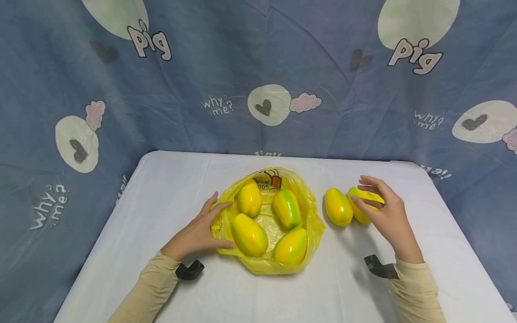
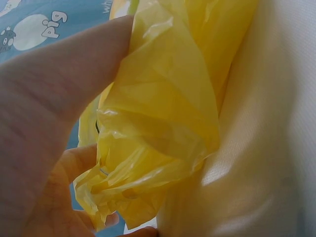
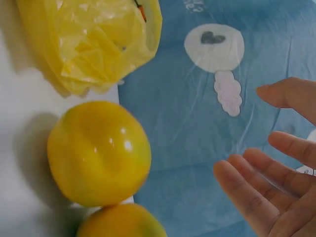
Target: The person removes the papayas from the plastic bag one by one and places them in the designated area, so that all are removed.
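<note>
A yellow plastic bag (image 1: 315, 226) lies spread wide, several glossy yellow-green mangoes (image 1: 249, 235) inside. My left hand (image 1: 198, 231) rests against its left side, thumb and fingers spread along the rim. Up close in the left wrist view, the thumb lies over the crumpled bag (image 2: 163, 98); the plastic partly hides the other fingers. Right of the bag, a loose mango (image 1: 338, 207) sits beside a second mango (image 1: 359, 216). Over that second one hovers my right hand (image 1: 389, 217), partly hiding it. Its fingers are parted and empty in the right wrist view, apart from both mangoes.
A white cloth (image 1: 186, 179) covers the table. Behind it hangs a blue printed curtain (image 1: 331, 130). Dark camera mounts (image 1: 190, 270) stick out from both wrists, low over the cloth.
</note>
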A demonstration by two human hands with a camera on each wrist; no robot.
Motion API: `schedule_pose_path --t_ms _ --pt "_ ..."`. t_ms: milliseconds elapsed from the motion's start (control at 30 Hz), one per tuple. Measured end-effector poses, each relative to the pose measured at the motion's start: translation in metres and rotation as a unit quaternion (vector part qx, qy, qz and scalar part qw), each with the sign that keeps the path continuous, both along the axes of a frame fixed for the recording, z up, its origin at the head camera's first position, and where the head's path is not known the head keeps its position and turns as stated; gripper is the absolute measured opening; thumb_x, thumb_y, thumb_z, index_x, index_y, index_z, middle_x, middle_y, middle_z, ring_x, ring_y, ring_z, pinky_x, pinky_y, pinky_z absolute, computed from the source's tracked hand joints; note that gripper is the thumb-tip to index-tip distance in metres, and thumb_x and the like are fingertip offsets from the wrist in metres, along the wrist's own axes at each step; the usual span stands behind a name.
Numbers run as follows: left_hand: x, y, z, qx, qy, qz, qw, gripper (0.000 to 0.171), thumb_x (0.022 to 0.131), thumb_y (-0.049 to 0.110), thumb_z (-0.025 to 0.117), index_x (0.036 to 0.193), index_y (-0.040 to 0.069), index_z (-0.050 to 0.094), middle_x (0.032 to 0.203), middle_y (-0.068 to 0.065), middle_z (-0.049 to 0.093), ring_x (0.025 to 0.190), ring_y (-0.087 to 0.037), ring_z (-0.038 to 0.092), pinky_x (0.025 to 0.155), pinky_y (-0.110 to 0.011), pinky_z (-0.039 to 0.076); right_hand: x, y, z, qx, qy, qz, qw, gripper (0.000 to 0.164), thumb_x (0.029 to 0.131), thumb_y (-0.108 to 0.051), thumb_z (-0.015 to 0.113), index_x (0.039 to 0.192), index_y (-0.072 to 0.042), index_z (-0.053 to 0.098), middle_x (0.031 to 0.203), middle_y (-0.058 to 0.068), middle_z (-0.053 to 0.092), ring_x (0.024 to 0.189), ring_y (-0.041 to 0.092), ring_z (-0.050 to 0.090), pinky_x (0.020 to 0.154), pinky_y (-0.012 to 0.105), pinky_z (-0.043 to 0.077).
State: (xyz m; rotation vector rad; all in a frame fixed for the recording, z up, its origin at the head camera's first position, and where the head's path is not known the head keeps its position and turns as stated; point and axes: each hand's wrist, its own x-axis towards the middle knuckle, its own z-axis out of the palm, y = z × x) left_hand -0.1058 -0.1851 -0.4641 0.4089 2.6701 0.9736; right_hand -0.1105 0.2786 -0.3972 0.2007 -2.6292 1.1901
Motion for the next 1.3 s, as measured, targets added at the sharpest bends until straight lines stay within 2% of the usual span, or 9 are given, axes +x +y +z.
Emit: schedule_pose_path --t_ms 167,233,300,400,467,667,800,967,1300 --pt "0.000 0.000 0.000 0.000 0.003 -0.003 1.0000 0.112 0.067 0.070 0.087 0.160 0.031 0.036 0.175 -0.015 -0.001 0.154 -0.052 0.026 0.112 -0.073 0.038 0.001 -0.008 0.002 -0.004 -0.020 0.045 0.999 0.065 0.092 -0.014 0.080 0.150 -0.014 0.050 0.144 0.015 0.059 0.126 0.021 0.062 0.088 0.004 0.050" --pt "0.001 0.000 -0.001 0.000 0.006 -0.003 1.0000 0.112 0.067 0.071 0.086 0.160 0.032 0.036 0.175 -0.015 -0.001 0.153 -0.052 0.026 0.111 -0.073 0.039 0.000 -0.012 0.003 -0.007 -0.026 0.058 0.998 0.066 0.092 -0.015 0.079 0.151 -0.015 0.049 0.146 0.014 0.058 0.128 0.029 0.061 0.089 0.005 0.051" --pt "0.001 -0.001 -0.001 0.001 0.007 -0.002 1.0000 0.112 0.067 0.071 0.086 0.159 0.032 0.036 0.175 -0.014 -0.001 0.153 -0.052 0.027 0.111 -0.073 0.039 -0.001 -0.015 0.003 -0.010 -0.024 0.066 0.997 0.066 0.093 -0.015 0.079 0.151 -0.015 0.049 0.147 0.013 0.057 0.128 0.024 0.062 0.090 0.006 0.051" --pt "0.001 0.000 0.000 0.003 0.008 -0.002 1.0000 0.112 0.067 0.071 0.086 0.159 0.032 0.037 0.175 -0.014 -0.001 0.153 -0.053 0.027 0.111 -0.073 0.039 -0.003 -0.020 0.005 -0.018 -0.017 0.078 0.997 0.064 0.093 -0.014 0.079 0.150 -0.015 0.050 0.147 0.011 0.057 0.126 0.004 0.060 0.091 0.006 0.051" --pt "0.001 0.000 0.000 0.004 0.009 -0.001 1.0000 0.112 0.067 0.071 0.086 0.159 0.033 0.037 0.175 -0.014 -0.001 0.153 -0.053 0.027 0.110 -0.073 0.039 -0.004 -0.023 0.006 -0.019 -0.014 0.087 0.996 0.064 0.093 -0.014 0.079 0.150 -0.017 0.050 0.148 0.009 0.057 0.126 0.001 0.059 0.092 0.006 0.051" --pt "0.000 0.000 -0.001 0.001 0.008 -0.002 1.0000 0.112 0.067 0.072 0.086 0.160 0.034 0.036 0.175 -0.012 -0.002 0.153 -0.052 0.027 0.110 -0.073 0.039 -0.011 -0.041 0.006 -0.020 -0.029 0.116 0.993 0.062 0.093 -0.013 0.078 0.149 -0.014 0.051 0.148 0.010 0.056 0.129 0.028 0.061 0.095 0.026 0.059" --pt "0.001 -0.001 -0.003 0.001 0.006 -0.001 1.0000 0.113 0.066 0.072 0.086 0.159 0.034 0.036 0.175 -0.013 -0.002 0.154 -0.052 0.026 0.111 -0.073 0.038 -0.014 -0.054 0.004 -0.004 -0.047 0.121 0.992 0.058 0.093 -0.016 0.079 0.145 -0.013 0.054 0.139 0.010 0.060 0.121 0.029 0.064 0.096 0.040 0.060" --pt "0.005 -0.002 -0.003 0.003 0.000 0.000 1.0000 0.113 0.066 0.071 0.086 0.160 0.032 0.036 0.175 -0.014 -0.002 0.154 -0.052 0.025 0.112 -0.074 0.038 -0.019 -0.069 0.008 0.016 -0.066 0.133 0.989 0.055 0.093 -0.020 0.079 0.143 -0.014 0.058 0.125 0.010 0.062 0.113 0.027 0.064 0.095 0.044 0.061" --pt "0.003 0.000 0.001 -0.002 0.000 -0.001 1.0000 0.112 0.068 0.070 0.086 0.160 0.032 0.035 0.175 -0.014 -0.002 0.153 -0.053 0.025 0.110 -0.075 0.038 -0.037 -0.090 0.019 0.028 -0.096 0.199 0.975 0.054 0.093 -0.017 0.078 0.142 -0.005 0.057 0.137 0.016 0.061 0.121 0.032 0.062 0.096 0.046 0.061"
